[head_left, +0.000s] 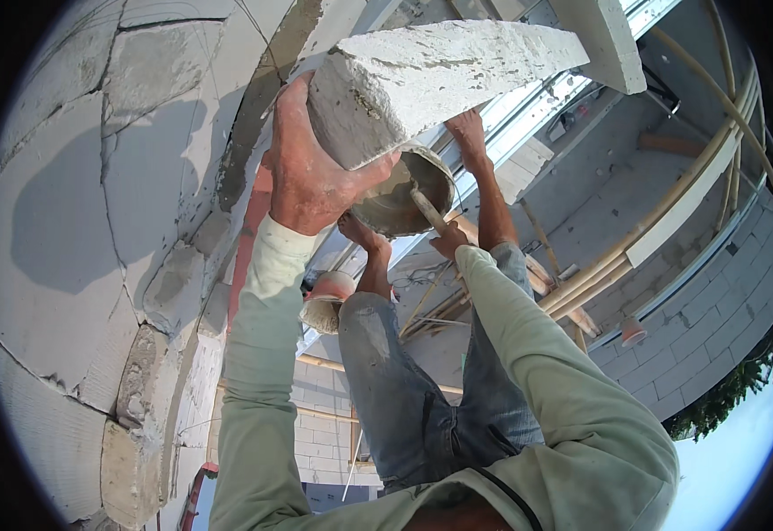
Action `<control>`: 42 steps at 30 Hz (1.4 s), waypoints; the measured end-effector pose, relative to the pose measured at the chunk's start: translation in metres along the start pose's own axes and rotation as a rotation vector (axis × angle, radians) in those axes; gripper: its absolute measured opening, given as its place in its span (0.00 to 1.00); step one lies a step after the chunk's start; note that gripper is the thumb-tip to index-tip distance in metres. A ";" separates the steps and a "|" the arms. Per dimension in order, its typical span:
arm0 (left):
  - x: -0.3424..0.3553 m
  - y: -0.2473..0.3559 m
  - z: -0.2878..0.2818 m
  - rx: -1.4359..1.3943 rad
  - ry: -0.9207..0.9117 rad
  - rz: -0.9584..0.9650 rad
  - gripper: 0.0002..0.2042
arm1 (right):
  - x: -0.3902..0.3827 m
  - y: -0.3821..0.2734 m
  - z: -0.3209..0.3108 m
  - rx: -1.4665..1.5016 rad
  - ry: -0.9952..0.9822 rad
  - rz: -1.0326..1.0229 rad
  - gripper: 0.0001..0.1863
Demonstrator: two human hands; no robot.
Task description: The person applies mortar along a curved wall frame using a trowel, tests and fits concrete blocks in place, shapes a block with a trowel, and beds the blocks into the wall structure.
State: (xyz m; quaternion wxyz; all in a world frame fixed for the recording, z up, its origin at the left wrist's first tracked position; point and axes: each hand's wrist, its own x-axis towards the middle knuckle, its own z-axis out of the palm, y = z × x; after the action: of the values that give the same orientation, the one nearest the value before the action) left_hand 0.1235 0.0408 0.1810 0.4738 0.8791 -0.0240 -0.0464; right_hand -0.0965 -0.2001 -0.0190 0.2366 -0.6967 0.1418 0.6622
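My left hand [311, 168] is wrapped round the near left end of a long white concrete block [457, 66], holding it tilted in front of me. Just below the block hangs or stands a round bucket [447, 180] with wet grey mortar inside; what supports it is hidden. Lower right of the bucket, my right hand [451, 239] is closed on the pale handle of a tool [427, 208]. That tool's far end dips into the bucket, so its head cannot be made out. My bare feet show on either side of the bucket.
A wall of pale blocks [59, 203] with cracked joints rises along my left. Another white block [600, 44] lies at the upper right. A mortar-stained red and white bucket [326, 301] sits by my knee. Bamboo poles [599, 279] and a drop to a lower level lie on the right.
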 end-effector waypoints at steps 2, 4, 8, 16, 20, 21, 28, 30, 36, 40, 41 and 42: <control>0.003 0.001 0.000 0.021 -0.002 0.007 0.48 | 0.012 0.005 0.013 0.085 0.105 -0.025 0.31; 0.005 0.002 -0.002 0.050 0.004 0.060 0.48 | 0.016 0.006 0.021 0.251 0.197 -0.068 0.26; 0.007 0.002 -0.003 0.131 -0.039 0.104 0.51 | 0.014 -0.016 0.010 0.783 -0.155 0.123 0.22; 0.012 0.004 -0.003 0.118 -0.060 0.163 0.50 | 0.034 -0.081 0.019 0.940 -0.010 0.074 0.13; 0.014 0.009 -0.002 0.117 -0.075 0.139 0.50 | -0.004 -0.063 0.082 0.532 0.355 -0.012 0.21; 0.013 0.010 -0.002 0.128 -0.081 0.141 0.50 | -0.009 -0.062 0.091 0.539 0.379 -0.038 0.21; 0.019 0.017 0.003 0.032 -0.062 0.172 0.49 | -0.024 -0.067 0.095 0.504 0.230 0.089 0.31; 0.022 0.023 0.003 0.012 -0.047 0.185 0.49 | -0.026 -0.067 0.084 0.533 0.157 0.080 0.36; 0.026 0.043 0.006 0.095 -0.074 0.141 0.49 | -0.093 -0.071 0.043 0.528 0.173 -0.104 0.30; 0.042 0.055 0.009 0.091 -0.048 0.125 0.45 | -0.185 -0.074 -0.026 0.804 -0.079 -0.171 0.22; 0.048 0.059 0.009 0.096 -0.026 0.141 0.45 | -0.214 -0.070 -0.045 0.837 -0.041 -0.246 0.23; 0.053 0.063 0.009 0.102 -0.028 0.120 0.45 | -0.244 -0.063 -0.064 0.838 0.008 -0.222 0.22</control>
State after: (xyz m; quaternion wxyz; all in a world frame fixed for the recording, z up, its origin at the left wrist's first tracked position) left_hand 0.1757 -0.0056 0.2255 0.4302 0.8982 -0.0857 -0.0288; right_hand -0.0292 -0.2078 0.2317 0.5684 -0.5540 0.3236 0.5151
